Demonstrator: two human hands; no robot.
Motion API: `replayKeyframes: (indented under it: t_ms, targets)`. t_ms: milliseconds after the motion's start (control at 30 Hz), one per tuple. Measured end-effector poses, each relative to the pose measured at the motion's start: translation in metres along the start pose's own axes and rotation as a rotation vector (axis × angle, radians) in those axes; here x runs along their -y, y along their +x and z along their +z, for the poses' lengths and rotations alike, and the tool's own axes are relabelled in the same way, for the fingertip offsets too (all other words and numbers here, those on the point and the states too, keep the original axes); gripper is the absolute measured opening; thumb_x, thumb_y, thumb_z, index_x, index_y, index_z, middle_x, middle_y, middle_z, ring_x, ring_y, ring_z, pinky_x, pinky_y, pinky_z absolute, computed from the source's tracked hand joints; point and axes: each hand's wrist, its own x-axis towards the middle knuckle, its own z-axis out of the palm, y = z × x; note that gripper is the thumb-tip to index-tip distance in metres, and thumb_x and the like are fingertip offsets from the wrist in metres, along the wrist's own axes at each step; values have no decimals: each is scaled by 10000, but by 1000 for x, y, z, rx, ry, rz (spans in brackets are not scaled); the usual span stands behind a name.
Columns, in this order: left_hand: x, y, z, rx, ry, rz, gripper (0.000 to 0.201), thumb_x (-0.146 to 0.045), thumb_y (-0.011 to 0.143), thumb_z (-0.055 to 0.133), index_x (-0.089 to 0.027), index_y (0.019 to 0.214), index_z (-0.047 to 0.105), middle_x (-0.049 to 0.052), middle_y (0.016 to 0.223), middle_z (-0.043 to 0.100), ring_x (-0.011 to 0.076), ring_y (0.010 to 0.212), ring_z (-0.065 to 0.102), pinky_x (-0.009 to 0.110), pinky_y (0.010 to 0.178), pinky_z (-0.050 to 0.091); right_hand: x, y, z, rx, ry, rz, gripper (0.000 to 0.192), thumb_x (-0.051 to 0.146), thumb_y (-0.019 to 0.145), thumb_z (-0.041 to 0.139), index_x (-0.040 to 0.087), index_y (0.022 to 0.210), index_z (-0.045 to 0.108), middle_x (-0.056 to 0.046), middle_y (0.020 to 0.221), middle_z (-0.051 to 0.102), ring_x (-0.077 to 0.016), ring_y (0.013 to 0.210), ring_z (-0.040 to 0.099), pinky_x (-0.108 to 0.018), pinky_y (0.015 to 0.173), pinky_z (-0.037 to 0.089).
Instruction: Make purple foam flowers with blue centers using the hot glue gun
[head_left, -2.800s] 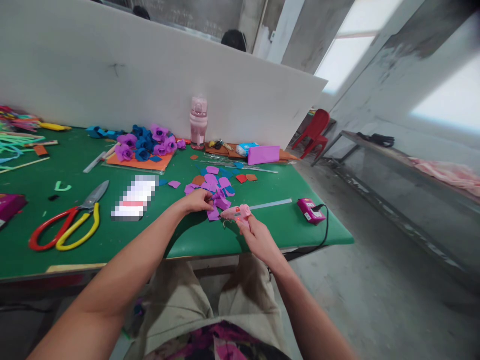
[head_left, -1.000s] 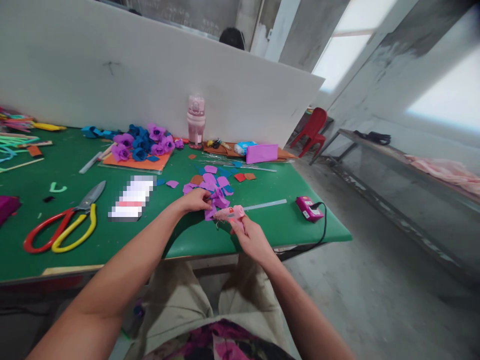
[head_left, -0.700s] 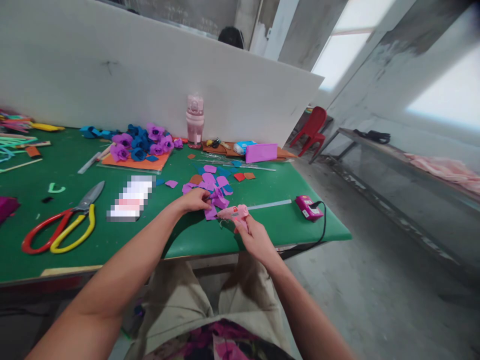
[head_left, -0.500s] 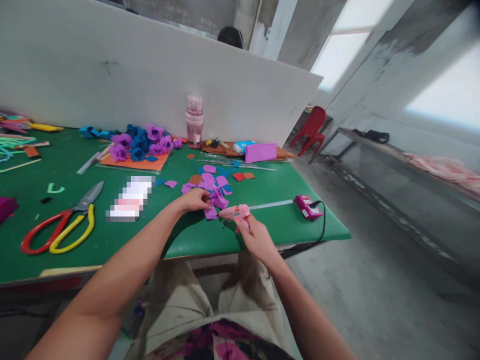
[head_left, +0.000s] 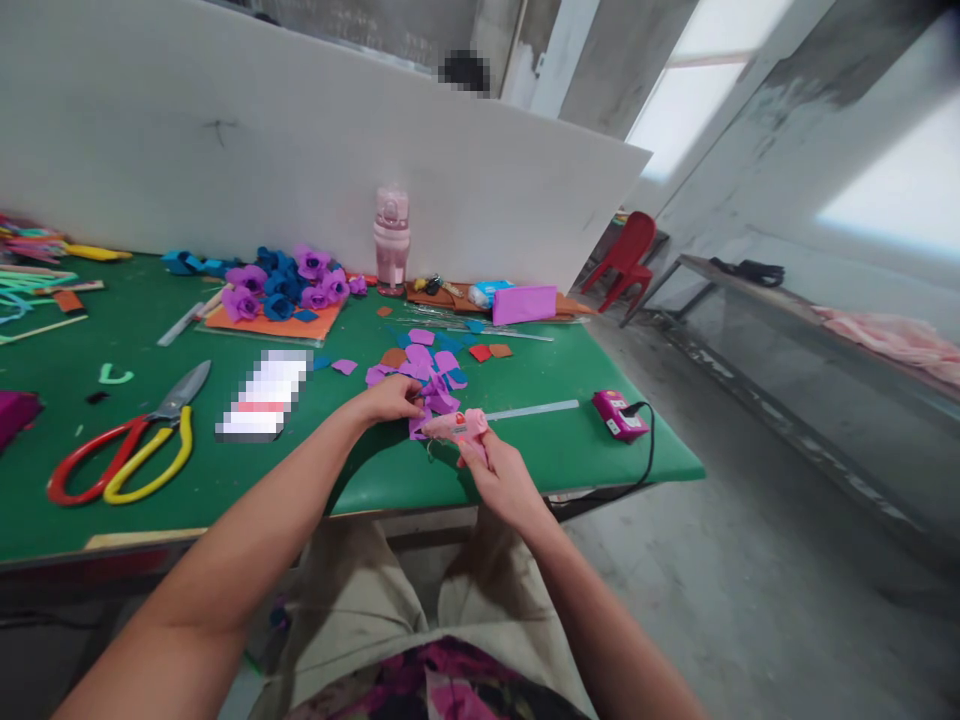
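My right hand [head_left: 501,474] is closed around the handle of a pink glue gun [head_left: 459,428], a clear glue stick [head_left: 534,410] jutting from its back end. The nozzle points left, at a purple piece by my left hand. With the fingertips of my left hand [head_left: 394,398] I pinch a purple paper flower [head_left: 440,394], partly hidden by the fingers. Just beyond it lie loose purple petals [head_left: 420,356], with blue and brown pieces among them. A red piece [head_left: 480,353] sits to their right.
Large scissors [head_left: 154,430] with red and yellow handles lie at left, beside a blurred-out white rectangle [head_left: 266,395]. Finished purple and blue flowers [head_left: 281,285] rest on an orange sheet. A pink bottle [head_left: 392,245] stands against the white board [head_left: 300,150]. A magenta box [head_left: 619,415] with a black cord sits right.
My right hand has moved the glue gun a little to the left, bringing its nozzle closer to the purple paper. My left hand keeps its pinch nearly in place.
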Motion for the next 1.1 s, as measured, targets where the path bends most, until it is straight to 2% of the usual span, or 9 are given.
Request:
replayKeyframes:
  t_ms: [267, 733, 1100]
  targets:
    - [1, 1, 1, 0, -23, 12, 221, -296, 527, 641, -155, 542, 471, -55, 508, 432, 88, 508, 370, 223, 506, 280, -2, 1, 5, 8, -45, -2, 315, 358, 895, 362, 143, 1039, 540, -102, 846, 661, -187, 726, 604, -241, 635, 402]
    - [-1, 1, 0, 14, -15, 14, 229, -294, 533, 638, -154, 543, 457, -54, 525, 445, 88, 512, 371, 220, 508, 276, -5, 1, 8, 13, -87, -7, 339, 377, 902, 342, 136, 1056, 525, -97, 839, 650, -172, 665, 584, -227, 573, 361]
    - [1, 1, 1, 9, -18, 18, 210, -289, 537, 639, -146, 559, 487, -45, 534, 476, 93, 522, 396, 223, 522, 291, -5, 1, 8, 27, -100, -9, 349, 380, 906, 329, 134, 1069, 515, -109, 888, 653, -175, 689, 588, -230, 593, 366]
